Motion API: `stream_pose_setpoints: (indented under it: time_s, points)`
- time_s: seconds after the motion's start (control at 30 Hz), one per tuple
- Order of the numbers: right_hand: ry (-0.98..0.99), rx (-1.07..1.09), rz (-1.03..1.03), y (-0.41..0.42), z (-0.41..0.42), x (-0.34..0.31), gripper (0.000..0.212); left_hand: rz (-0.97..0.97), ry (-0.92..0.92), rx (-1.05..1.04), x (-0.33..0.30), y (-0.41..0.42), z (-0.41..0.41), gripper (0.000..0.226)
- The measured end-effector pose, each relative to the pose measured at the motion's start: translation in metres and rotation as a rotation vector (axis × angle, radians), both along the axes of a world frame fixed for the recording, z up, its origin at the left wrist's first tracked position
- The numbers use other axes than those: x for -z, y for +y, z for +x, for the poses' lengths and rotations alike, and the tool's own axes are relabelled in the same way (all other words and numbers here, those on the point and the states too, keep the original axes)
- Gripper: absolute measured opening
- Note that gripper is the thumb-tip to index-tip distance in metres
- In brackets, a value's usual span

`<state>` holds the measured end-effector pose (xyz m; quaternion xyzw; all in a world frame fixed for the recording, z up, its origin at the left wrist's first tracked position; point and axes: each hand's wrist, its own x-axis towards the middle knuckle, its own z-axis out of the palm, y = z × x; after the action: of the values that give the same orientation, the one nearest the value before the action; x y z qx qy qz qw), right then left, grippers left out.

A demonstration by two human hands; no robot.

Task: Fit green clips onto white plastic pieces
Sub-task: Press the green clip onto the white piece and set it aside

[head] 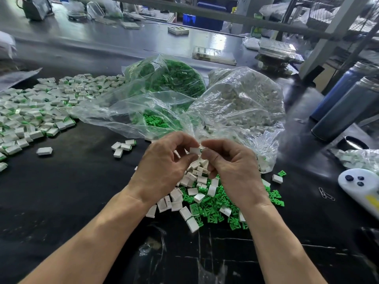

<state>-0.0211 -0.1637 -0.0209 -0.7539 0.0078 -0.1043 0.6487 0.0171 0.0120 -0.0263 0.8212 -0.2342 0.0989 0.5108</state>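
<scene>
Both hands meet in a shared grip just above the loose heap: the left hand [164, 165] pinches a white plastic piece [194, 150] between thumb and fingertips, and the right hand [231, 167], fingers curled, closes in on its right edge, where a sliver of green [202, 150] shows. Whether that green clip is already seated or only being started I cannot tell; most of it is hidden by the right fingertips. Holding the piece up near eye line, clear of the table [71, 191], seems meant to let the person see the slot and push the two parts squarely against each other.

Stock is laid out for short reaches. Directly under the hands lies a mixed heap of white pieces [192, 181] and green clips [213, 206], so either part can be taken without stretching. Behind it, two clear bags lie with their mouths toward the person: the bag of green clips [164, 83] on the left and the bag of white pieces [246, 99] on the right, probably for topping up the heap. Finished pieces [41, 107], white with a green edge, are spread in a wide drift to the far left, well apart from the raw parts, which keeps done and undone work from mixing. Dark bottles [348, 103] and a white controller-like object [361, 187] stand at the right edge.
</scene>
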Motion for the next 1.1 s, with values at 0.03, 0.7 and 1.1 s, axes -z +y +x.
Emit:
stream_pose_setpoints:
  time_s: [0.03,0.7,1.1]
  points:
    - [-0.002,0.001,0.014,0.0,0.001,0.001,0.023,-0.001,0.004,0.001,0.0,0.0,0.0,0.027]
    - [0.119,-0.002,0.251,0.009,-0.003,-0.005,0.019,-0.104,-0.013,-0.045,0.0,-0.003,-0.001,0.026]
    - [0.094,-0.057,0.005,-0.003,-0.002,-0.005,0.014,0.008,-0.095,-0.008,-0.001,-0.002,-0.003,0.024]
